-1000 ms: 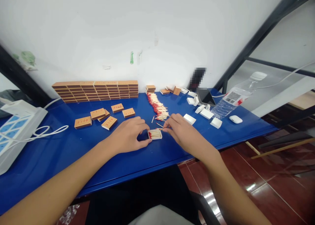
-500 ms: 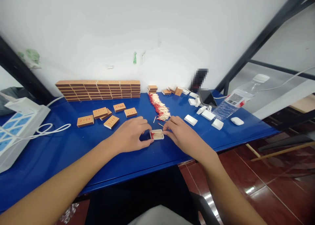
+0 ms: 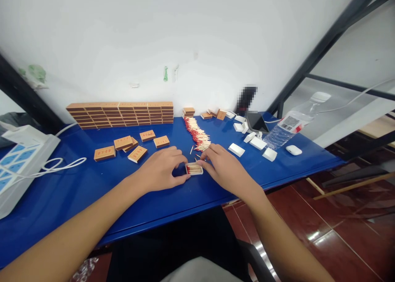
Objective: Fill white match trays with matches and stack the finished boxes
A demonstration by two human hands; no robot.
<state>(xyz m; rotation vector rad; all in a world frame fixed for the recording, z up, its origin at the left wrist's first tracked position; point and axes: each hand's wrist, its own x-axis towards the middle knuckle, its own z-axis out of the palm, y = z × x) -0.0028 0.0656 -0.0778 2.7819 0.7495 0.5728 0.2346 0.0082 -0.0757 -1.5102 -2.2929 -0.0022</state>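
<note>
A small white matchbox tray [image 3: 198, 174] lies on the blue table, holding a layer of matches [image 3: 193, 168] with red heads to the left. My left hand [image 3: 163, 168] grips the tray's left end between thumb and fingers. At its upper right corner, the closed fingertips of my right hand [image 3: 220, 163] hover over or touch the matches; whether they pinch one is hidden. A long pile of loose matches [image 3: 197, 134] stretches away behind the tray. One stray match [image 3: 191, 149] lies just left of the pile's near end.
Stacked matchboxes [image 3: 123, 114] line the wall at left, with several loose matchbox sleeves [image 3: 105, 153] before them. White empty trays [image 3: 236, 150], a phone [image 3: 257, 122], a plastic bottle [image 3: 286, 123] and a white earphone case [image 3: 293, 150] are at right. A power strip [image 3: 27, 171] sits far left.
My right fingertips have moved from the tray's right end slightly inward over its upper right corner. My left hand still holds the tray. The whole view has shifted slightly.
</note>
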